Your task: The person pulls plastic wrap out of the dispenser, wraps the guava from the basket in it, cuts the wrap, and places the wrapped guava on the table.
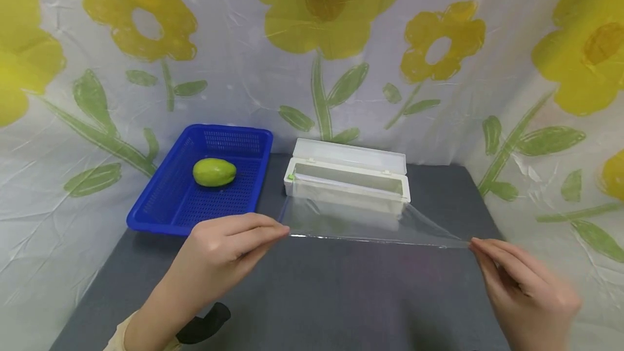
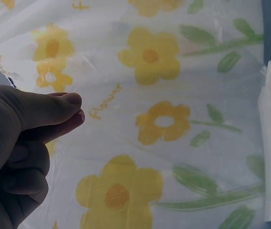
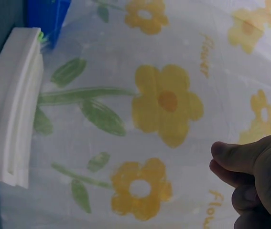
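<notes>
A sheet of clear plastic wrap (image 1: 351, 223) stretches from a white wrap dispenser box (image 1: 348, 191) toward me. My left hand (image 1: 229, 248) pinches one corner of its front edge between thumb and fingers. The opposite corner is pinched by my right hand (image 1: 531, 291), so the edge runs nearly straight between them. The dispenser's lid (image 1: 348, 155) is tipped back, and a small green piece (image 1: 291, 176) shows at its left end. Both wrist views show the thumbs pressed to the fingertips, in the left hand (image 2: 39, 124) and the right hand (image 3: 250, 176); the film there is barely visible.
A blue plastic basket (image 1: 161, 199) stands at the back left with a green, papaya-like fruit (image 1: 214, 172) in it. The grey table (image 1: 341, 297) meets a flower-print sheet (image 1: 234, 85) hanging behind and at the sides. Something black (image 1: 205, 326) lies by my left wrist.
</notes>
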The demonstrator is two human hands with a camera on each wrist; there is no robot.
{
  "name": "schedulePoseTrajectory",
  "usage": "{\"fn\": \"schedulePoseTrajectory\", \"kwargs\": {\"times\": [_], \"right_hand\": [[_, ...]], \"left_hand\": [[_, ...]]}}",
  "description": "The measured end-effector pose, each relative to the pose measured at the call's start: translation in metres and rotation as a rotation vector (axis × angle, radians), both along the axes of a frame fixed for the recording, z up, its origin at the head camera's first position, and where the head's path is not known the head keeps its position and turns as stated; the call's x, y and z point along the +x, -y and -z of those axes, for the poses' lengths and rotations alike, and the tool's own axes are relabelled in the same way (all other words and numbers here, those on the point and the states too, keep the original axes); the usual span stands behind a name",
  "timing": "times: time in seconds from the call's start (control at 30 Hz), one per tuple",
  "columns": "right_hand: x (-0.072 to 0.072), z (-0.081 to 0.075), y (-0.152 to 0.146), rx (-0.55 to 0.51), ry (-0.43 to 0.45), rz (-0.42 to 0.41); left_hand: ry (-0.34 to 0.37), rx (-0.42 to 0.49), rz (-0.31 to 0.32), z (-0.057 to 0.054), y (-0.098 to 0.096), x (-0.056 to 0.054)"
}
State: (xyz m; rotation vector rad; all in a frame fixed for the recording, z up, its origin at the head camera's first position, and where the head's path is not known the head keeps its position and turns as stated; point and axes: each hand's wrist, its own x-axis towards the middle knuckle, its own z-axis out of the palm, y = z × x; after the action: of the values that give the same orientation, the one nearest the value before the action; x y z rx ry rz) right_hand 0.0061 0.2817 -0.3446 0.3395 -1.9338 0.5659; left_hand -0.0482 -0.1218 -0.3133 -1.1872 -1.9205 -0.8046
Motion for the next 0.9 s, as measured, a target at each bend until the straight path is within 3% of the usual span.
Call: {"fn": "schedulePoseTrajectory", "kwargs": {"times": [0.13, 0.2, 0.4, 0.6, 0.67, 0.9], "right_hand": [[0.009, 0.007, 0.003, 0.009, 0.01, -0.027], [0.012, 0.011, 0.003, 0.026, -0.027, -0.056], [0.012, 0.028, -0.004, 0.139, -0.146, -0.246], [0.03, 0.063, -0.005, 0.093, -0.028, -0.177], [0.034, 0.076, -0.008, 0.103, -0.011, -0.192], [0.044, 0.117, -0.022, 0.24, 0.126, -0.258]], "left_hand": [[-0.052, 0.024, 0.04, 0.015, -0.001, 0.01], [-0.076, 0.022, 0.067, 0.023, -0.001, 0.015], [-0.111, -0.03, 0.141, 0.044, 0.001, 0.024], [-0.002, -0.08, 0.183, 0.072, 0.007, 0.033], [0.03, -0.093, 0.196, 0.081, 0.008, 0.034], [0.031, -0.086, 0.215, 0.122, 0.012, 0.036]]}}
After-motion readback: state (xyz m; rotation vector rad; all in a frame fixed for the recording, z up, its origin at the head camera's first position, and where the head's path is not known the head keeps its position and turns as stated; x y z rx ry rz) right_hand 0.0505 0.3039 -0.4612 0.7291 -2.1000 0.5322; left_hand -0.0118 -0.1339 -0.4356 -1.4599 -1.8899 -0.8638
